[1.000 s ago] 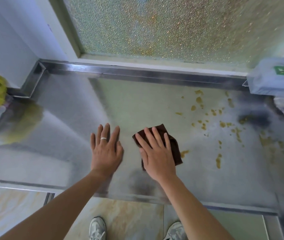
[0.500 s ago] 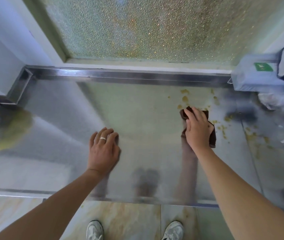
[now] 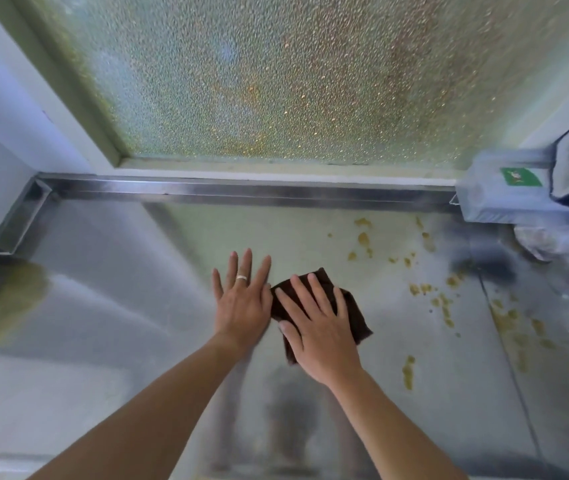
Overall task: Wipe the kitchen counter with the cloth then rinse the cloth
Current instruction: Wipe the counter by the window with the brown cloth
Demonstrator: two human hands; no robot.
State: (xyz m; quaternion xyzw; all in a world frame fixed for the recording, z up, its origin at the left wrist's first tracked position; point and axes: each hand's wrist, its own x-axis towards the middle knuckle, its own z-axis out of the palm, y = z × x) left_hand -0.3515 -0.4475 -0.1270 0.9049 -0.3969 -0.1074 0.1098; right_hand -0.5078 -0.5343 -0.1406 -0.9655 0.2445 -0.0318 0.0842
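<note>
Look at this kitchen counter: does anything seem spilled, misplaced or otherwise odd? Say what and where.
Yes. Yellowish-brown spatters dot the steel counter right of the brown cloth, running from the back rim toward the front edge. They look like spilled food, not yet wiped.

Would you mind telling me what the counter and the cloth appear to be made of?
The counter looks like brushed stainless steel: grey, with dull reflections of the arms. The cloth under the right hand seems a soft dark brown fabric, perhaps microfibre, folded and matte.
</note>
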